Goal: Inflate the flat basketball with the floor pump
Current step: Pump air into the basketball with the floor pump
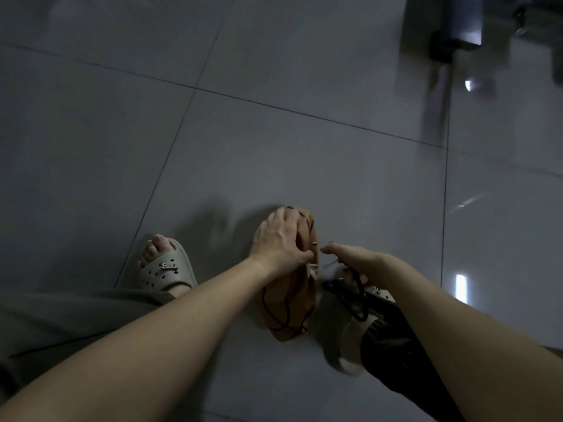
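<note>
1. Flat basketball (289,300), orange-brown with black seams, collapsed and folded, standing on edge on the tiled floor (304,147) between the two feet.
2. Gripped at its upper end by the left hand (280,239): fingers curled over the far edge, thumb pressed against the near side, palm lying on top.
3. Small brass tip (314,243) right at the ball's right edge, just beside the left hand; too small to tell whether it enters the ball.
4. Right hand (350,258) just right of the ball, forefinger and thumb drawn together and pointing at the brass tip; whatever sits between them is not discernible.
5. Black hose (350,295) looped beneath that right hand, lower fingers curled round it, loops hanging down over the right foot.
6. Pale tag or string (313,269) against the ball between the two hands.
7. Left foot in a grey perforated slide (166,269) with a lettered charm, left of the ball; right slide (345,345) just right of it, partly hidden by a dark shape under the right forearm.
8. Blurred metal furniture base (451,35) far off at upper right.
</note>
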Demonstrator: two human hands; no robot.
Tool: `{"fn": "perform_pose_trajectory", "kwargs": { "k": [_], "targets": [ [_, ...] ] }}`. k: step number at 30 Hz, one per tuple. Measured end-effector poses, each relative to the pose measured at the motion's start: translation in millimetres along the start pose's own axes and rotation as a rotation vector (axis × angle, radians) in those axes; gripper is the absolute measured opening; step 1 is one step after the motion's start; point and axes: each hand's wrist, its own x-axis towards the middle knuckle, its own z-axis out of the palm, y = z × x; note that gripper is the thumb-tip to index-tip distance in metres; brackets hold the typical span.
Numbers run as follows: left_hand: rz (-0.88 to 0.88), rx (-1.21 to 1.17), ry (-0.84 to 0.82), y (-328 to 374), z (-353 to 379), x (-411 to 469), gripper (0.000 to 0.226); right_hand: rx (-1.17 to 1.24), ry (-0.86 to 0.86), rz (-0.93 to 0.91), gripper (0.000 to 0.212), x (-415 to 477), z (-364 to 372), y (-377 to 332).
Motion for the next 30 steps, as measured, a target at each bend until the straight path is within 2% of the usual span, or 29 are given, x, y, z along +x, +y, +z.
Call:
{"fn": "perform_pose_trajectory", "kwargs": {
  "k": [2,5,9,11,16,19,22,25,30],
  "targets": [
    [0.190,0.066,-0.076,-7.2,-3.3,7.8,0.065,0.057,-0.062,0.014,0.082,3.0,-2.9,1.0],
    [0.394,0.214,-0.234,-17.6,-13.5,20.0,0.058,0.172,-0.106,-0.033,0.062,1.1,-0.6,-1.9],
    [0.627,0.466,-0.246,-17.4,-11.3,35.2,0.052,0.058,0.039,-0.182,0.045,7.3,4.9,-1.3],
    [0.709,0.521,-0.229,-13.9,-9.2,44.4,0.047,-0.026,0.094,-0.217,0.044,11.1,6.9,-1.1],
    [0.783,0.625,-0.253,-9.6,-21.4,59.6,0.035,-0.121,0.148,-0.253,0.031,12.0,9.9,-1.2],
    [0.679,0.487,-0.345,-26.4,-28.5,59.7,0.027,-0.066,0.162,-0.296,0.031,10.8,10.2,-1.1],
    [0.566,0.361,-0.466,-38.8,-38.6,47.0,0.023,0.095,0.066,-0.347,0.033,2.1,9.3,-6.2],
    [0.585,0.338,-0.440,-37.0,-68.1,31.4,0.029,0.152,0.003,-0.399,0.033,-11.2,5.5,-17.4],
    [0.616,0.250,-0.310,-26.8,-139.9,3.3,0.042,0.216,0.019,-0.542,0.021,-40.0,5.7,-40.9]
  ]
}}
